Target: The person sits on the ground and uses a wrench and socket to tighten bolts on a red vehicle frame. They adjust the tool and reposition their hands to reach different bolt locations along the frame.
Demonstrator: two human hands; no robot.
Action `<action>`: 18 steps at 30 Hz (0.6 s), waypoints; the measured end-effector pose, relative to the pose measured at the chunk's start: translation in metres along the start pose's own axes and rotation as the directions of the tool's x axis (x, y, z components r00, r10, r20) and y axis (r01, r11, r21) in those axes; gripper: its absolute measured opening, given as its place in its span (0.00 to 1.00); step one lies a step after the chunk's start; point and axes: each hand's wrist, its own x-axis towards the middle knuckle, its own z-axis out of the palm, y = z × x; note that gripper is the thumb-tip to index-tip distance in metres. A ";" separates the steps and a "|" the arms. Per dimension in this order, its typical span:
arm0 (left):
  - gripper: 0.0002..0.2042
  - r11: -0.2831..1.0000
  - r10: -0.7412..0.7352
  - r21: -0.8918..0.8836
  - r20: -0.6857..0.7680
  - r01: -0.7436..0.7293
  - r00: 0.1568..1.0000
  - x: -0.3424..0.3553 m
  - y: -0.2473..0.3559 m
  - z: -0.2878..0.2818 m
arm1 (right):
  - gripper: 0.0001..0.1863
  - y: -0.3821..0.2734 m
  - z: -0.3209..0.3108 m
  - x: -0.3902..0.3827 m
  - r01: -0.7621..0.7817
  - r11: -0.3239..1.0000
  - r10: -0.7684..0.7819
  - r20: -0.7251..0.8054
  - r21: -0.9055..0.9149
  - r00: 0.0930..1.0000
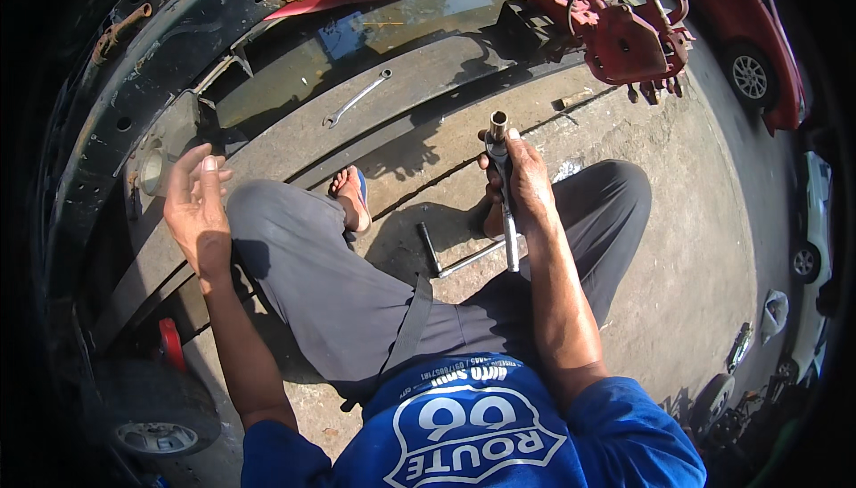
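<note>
My right hand (526, 176) is closed around a steel ratchet wrench (509, 238) with a socket (498, 122) fitted on its head, pointing up. My left hand (198, 207) is raised beside my left knee, fingers loosely apart and holding nothing, near a pale metal part (153, 163) at the dark metal frame (129, 105). An L-shaped steel bar tool (468, 262) lies on the concrete between my legs, partly behind the ratchet. A combination wrench (357, 98) rests on the grey plank beyond my feet.
A red metal assembly (624, 42) on a red tube stands at upper right. A dark, water-filled pit lies beyond the planks (267, 145). A loose wheel (156, 434) is at lower left, beside a red object (171, 345). Parked red (776, 51) and pale (811, 212) cars line the right side.
</note>
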 end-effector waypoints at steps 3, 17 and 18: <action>0.13 0.978 0.104 -0.204 0.286 -0.046 0.953 -0.043 0.053 0.051 | 0.24 -0.013 0.008 -0.022 -0.030 0.990 0.031 0.003 -0.139 1.000; 0.12 0.986 0.038 -0.135 0.746 0.094 0.665 -0.127 0.012 0.115 | 0.22 0.044 0.017 -0.065 0.043 0.887 0.022 0.135 -0.459 0.991; 0.13 0.991 -0.010 -0.077 0.766 0.106 0.642 -0.124 0.006 0.115 | 0.21 0.044 0.020 -0.067 0.076 0.908 -0.003 0.176 -0.413 0.984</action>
